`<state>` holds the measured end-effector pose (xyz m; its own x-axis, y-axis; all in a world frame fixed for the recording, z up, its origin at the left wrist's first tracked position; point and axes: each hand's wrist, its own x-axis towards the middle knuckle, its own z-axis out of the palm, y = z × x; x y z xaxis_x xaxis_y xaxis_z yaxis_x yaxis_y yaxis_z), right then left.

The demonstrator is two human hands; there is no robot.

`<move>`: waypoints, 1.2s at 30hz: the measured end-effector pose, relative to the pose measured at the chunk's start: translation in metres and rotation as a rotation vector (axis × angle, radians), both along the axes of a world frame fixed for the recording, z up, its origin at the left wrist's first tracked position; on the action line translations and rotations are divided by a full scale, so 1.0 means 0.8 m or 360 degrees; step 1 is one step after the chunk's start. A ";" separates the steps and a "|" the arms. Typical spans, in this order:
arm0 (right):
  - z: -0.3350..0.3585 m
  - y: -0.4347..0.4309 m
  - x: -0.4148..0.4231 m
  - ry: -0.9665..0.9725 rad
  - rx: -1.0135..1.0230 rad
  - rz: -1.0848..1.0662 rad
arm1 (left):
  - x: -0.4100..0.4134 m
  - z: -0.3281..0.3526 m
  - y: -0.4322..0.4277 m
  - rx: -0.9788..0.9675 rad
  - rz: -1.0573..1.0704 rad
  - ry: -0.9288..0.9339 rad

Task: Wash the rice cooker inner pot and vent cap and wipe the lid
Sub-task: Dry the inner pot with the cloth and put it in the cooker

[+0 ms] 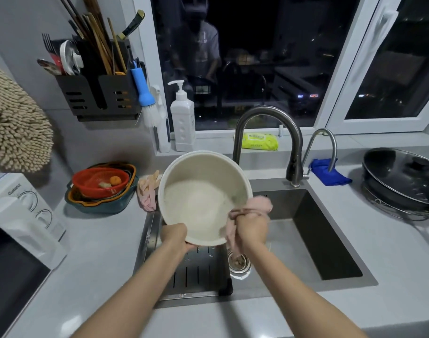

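The cream inner pot is tilted toward me above the steel sink, its open mouth facing the camera. My left hand grips its near rim from below. My right hand presses a pink cloth against the pot's right rim and outer wall. At the far left stands the white rice cooker, partly cut off. No vent cap shows in view.
The tall faucet arches just behind the pot, with a smaller tap and blue cloth to its right. Stacked colanders and another pink cloth lie left of the sink. A soap dispenser and a black pan with lid stand nearby.
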<state>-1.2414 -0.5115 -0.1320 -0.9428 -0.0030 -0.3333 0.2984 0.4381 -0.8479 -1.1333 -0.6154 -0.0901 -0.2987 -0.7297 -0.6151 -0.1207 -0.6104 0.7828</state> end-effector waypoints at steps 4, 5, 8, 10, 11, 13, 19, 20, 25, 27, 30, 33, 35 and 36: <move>0.047 0.019 -0.019 0.1050 0.0356 0.0298 | 0.018 0.001 -0.020 -0.0181 -0.0178 -0.0068; 0.053 0.015 -0.016 0.1361 0.0486 0.0476 | 0.019 0.001 -0.023 -0.0274 -0.0263 -0.0104; 0.013 -0.003 -0.012 0.1990 0.1289 0.1187 | 0.023 0.006 -0.019 -0.0373 -0.0440 -0.0158; -0.003 -0.005 -0.010 0.1699 0.1707 0.1555 | 0.028 0.016 -0.008 -0.0338 -0.0577 -0.0169; -0.008 -0.007 -0.008 0.1434 0.1779 0.1627 | 0.030 0.025 0.003 -0.0323 -0.0661 -0.0183; -0.008 -0.022 0.009 0.1223 0.1733 0.1806 | 0.028 0.034 0.009 -0.0344 -0.0776 -0.0180; 0.011 -0.010 0.005 0.0737 0.1912 0.2440 | 0.034 0.026 -0.024 -0.0265 -0.0611 -0.0177; 0.023 -0.005 -0.002 0.0767 0.2198 0.2289 | 0.036 0.023 -0.028 -0.0297 -0.0630 -0.0187; 0.053 -0.004 -0.008 0.1269 0.2889 0.1599 | 0.042 0.022 -0.044 -0.0359 -0.0711 -0.0238; 0.062 0.003 0.001 0.1633 0.2577 0.1542 | 0.048 0.023 -0.059 -0.0311 -0.0697 -0.0304; 0.079 0.034 0.028 0.2171 0.1692 0.1540 | 0.056 0.028 -0.080 -0.0229 -0.0714 -0.0429; 0.085 0.067 0.039 0.2346 0.1323 0.1635 | 0.063 0.041 -0.093 -0.0171 -0.0729 -0.0575; 0.082 0.071 0.040 0.2407 0.1255 0.2016 | 0.066 0.047 -0.104 -0.0130 -0.0753 -0.0630; 0.079 0.066 0.037 0.2429 0.1244 0.2165 | 0.067 0.052 -0.108 -0.0107 -0.0784 -0.0659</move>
<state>-1.2120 -0.4591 -0.0687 0.0503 -0.9801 0.1922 -0.9415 0.0177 0.3365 -1.0793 -0.7020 -0.0487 -0.3566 -0.6087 -0.7088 -0.6742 -0.3575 0.6462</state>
